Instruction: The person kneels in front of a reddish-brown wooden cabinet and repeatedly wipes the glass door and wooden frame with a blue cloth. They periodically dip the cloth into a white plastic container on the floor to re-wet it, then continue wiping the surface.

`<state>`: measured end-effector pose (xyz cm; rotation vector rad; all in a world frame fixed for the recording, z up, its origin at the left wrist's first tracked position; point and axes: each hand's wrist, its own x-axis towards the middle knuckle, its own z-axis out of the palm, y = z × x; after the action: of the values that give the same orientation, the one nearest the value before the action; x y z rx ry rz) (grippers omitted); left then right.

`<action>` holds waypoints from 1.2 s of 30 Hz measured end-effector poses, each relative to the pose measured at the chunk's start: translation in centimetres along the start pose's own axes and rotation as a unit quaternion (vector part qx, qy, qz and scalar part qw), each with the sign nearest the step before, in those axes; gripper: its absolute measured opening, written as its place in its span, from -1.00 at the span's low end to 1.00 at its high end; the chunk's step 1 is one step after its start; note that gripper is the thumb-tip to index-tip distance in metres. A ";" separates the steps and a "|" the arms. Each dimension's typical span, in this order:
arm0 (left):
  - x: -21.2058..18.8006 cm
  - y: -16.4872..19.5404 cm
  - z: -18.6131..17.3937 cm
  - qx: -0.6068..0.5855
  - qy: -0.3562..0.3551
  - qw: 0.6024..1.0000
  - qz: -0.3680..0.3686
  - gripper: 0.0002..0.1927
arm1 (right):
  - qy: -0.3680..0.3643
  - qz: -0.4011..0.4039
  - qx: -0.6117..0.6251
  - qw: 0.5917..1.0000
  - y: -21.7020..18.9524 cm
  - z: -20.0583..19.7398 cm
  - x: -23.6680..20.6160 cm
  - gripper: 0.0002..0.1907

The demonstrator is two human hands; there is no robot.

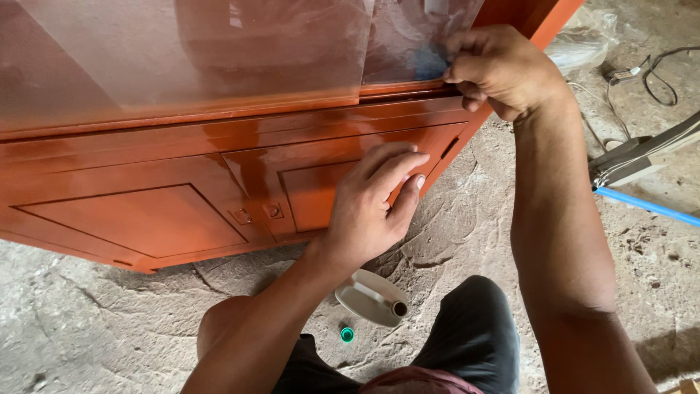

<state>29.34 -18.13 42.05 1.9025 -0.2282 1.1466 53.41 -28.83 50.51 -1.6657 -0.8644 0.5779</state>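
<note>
Crouched on rough concrete floor (87, 328) in front of a glossy orange-brown cabinet (146, 211), knees bent at the bottom of the view. Left hand (375, 201) laid flat against the lower right door panel (321, 190), fingers together and extended, thumb alongside, bracing rather than gripping anything. Right hand (499, 69) up at the bottom edge of the clear sheet (219, 51) covering the upper section, fingers curled and pinched tight at the sheet's lower right corner, just where it meets the wooden rail (408, 91). Looks like the step of working that sheet's corner along the rail, seating or freeing it, hard to say which from here. Next move probably calls for a steady pinch, a slow slide along the rail, and the left palm kept firm so the cabinet does not shift. Down by the legs: a pale bottle (372, 298) lying on its side, a small green cap (347, 334) just beside it. Off to the right, a blue pipe (645, 206) and a loose black cable (656, 76), well apart from both hands.
</note>
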 end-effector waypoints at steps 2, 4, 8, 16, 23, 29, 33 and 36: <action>0.0 0.1 -0.2 0.007 0.001 1.000 0.004 -0.74 | -0.012 -0.013 0.016 1.000 -0.4 0.2 -0.3 -0.90; 0.0 0.2 -0.5 0.013 0.004 1.000 0.004 -0.74 | 0.038 -0.026 0.051 0.998 -0.7 0.8 -0.6 -0.91; 0.0 0.4 -0.9 0.020 0.004 1.000 0.008 -0.75 | 0.166 -0.131 0.021 0.977 -0.1 3.5 -1.2 -0.86; -0.5 0.0 -0.9 0.010 0.003 1.000 0.004 -0.76 | 0.340 -0.277 0.010 0.899 2.6 4.5 -2.1 -0.92; -1.6 -0.3 0.7 -0.078 -0.022 0.991 -0.103 -0.65 | 0.304 -0.276 0.076 0.909 5.3 7.3 -12.8 -0.79; -3.4 -0.1 3.3 -0.188 -0.024 0.967 -0.169 -0.73 | 0.250 -0.064 0.139 0.956 8.9 11.9 -16.5 -0.87; -3.4 -0.8 3.4 -0.175 -0.029 0.961 -0.211 -0.83 | 0.212 -0.136 0.197 0.948 10.3 11.9 -15.8 -0.89; -3.1 -1.1 3.2 -0.103 -0.003 0.978 -0.181 -0.84 | 0.209 -0.128 0.281 0.928 11.0 12.5 -15.4 -0.85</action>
<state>30.24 -20.71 38.38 1.6793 -0.0003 0.8385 37.29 -34.72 35.68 -1.0689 -0.5206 0.2364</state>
